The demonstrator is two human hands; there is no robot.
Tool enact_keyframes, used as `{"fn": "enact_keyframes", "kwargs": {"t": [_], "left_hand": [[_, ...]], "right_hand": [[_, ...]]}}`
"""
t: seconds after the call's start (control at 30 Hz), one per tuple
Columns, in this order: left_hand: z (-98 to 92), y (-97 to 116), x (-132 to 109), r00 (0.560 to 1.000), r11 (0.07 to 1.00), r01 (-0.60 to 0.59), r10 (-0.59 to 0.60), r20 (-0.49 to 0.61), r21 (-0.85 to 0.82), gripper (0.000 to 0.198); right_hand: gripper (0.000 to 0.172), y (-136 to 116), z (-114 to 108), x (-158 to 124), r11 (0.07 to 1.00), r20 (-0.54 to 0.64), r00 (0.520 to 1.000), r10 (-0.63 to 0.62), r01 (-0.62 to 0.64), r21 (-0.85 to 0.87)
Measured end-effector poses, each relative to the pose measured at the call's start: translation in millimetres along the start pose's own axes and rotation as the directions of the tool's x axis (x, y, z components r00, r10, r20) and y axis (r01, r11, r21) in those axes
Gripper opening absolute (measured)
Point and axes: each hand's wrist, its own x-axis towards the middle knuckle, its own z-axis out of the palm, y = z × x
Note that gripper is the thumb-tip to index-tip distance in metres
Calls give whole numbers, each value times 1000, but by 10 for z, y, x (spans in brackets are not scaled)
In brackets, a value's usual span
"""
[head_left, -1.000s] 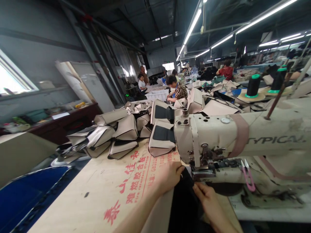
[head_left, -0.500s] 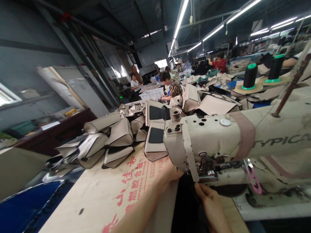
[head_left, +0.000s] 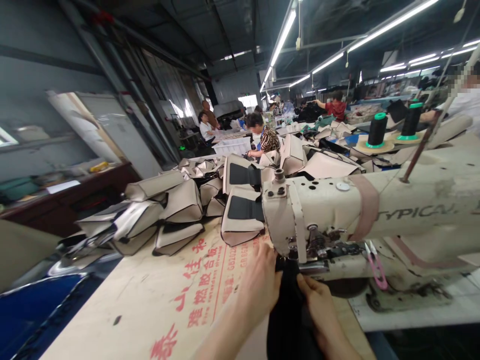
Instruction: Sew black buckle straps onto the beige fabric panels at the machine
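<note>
A piece of black fabric [head_left: 288, 320] hangs down from the needle end of the cream sewing machine [head_left: 322, 200]. My left hand [head_left: 264, 272] is closed on the fabric's left edge, close beside the machine head; part of its fingers is hidden behind the cloth. On the opposite edge, my right hand [head_left: 317, 295] pinches the fabric between thumb and fingers, just below the presser area. The fabric's upper end lies under the machine head, where the needle is hard to make out. Pink thread snips [head_left: 376, 267] rest on the machine's right part.
Beige bags with black trim [head_left: 182, 200] are piled behind the plywood tabletop [head_left: 150, 295]. Black thread cones [head_left: 377, 131] stand behind the machine. A blue lined bin [head_left: 41, 310] is at lower left. Co-workers [head_left: 268, 137] sit farther back.
My left hand has drawn back toward me from behind the machine head and now shows more fully. My right hand has stayed on the fabric. The view has shifted slightly.
</note>
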Motion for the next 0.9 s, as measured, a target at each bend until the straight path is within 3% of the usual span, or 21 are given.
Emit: {"fn": "enact_keyframes", "kwargs": {"t": [0.1,0.17,0.27,0.33,0.53,0.7,0.9], "left_hand": [[328,232,-498,997,996,34,-41,71,87,22],[523,348,-638,990,976,137,-138,-5,170,27],[641,405,-536,956,921,277,-238,-169,274,37],[625,394,-365,935,897,342,-296,-195,281,44],[558,358,-19,869,840,495,-479,-125,224,62],[562,254,-24,835,836,548,-546,-70,15,47],[564,64,-53,856,835,500,-516,-12,-231,42]], "right_hand": [[35,-2,-58,26,997,-40,998,-53,50,-62],[30,3,-90,35,994,-34,997,-66,63,-84],[26,15,-111,26,994,-16,998,-54,52,-100],[25,18,-111,10,993,-24,999,-44,40,-115],[32,-40,-81,-31,989,-18,998,-62,59,-136],[34,-45,-82,-23,986,33,997,-76,80,-148],[38,-54,-119,23,945,48,991,-127,136,-297]]}}
